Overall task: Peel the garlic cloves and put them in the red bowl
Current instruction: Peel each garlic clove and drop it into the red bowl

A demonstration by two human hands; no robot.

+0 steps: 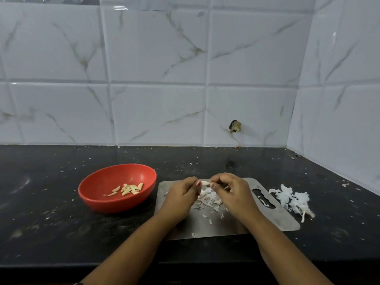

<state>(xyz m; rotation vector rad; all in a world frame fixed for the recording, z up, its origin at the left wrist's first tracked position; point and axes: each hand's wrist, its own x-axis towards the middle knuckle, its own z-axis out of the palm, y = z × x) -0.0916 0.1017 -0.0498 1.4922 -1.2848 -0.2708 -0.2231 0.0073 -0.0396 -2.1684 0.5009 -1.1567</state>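
Both hands pinch one tiny garlic clove [205, 183]: left hand [182, 195], right hand [230, 191]. It looks light and slippery; best held at its ends.

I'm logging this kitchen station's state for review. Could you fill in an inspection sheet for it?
Surface: dark counter, speckled with bits of skin.
Job's things: red bowl holds peeled cloves; one clove is held above the grey board.
Clutter: peel pile on the board; loose skins on the counter to the board's right.
Grippers: left hand and right hand both pinch the clove.
Cables: nothing seen.
Surroundings: white marbled tiles, one with a broken hole.
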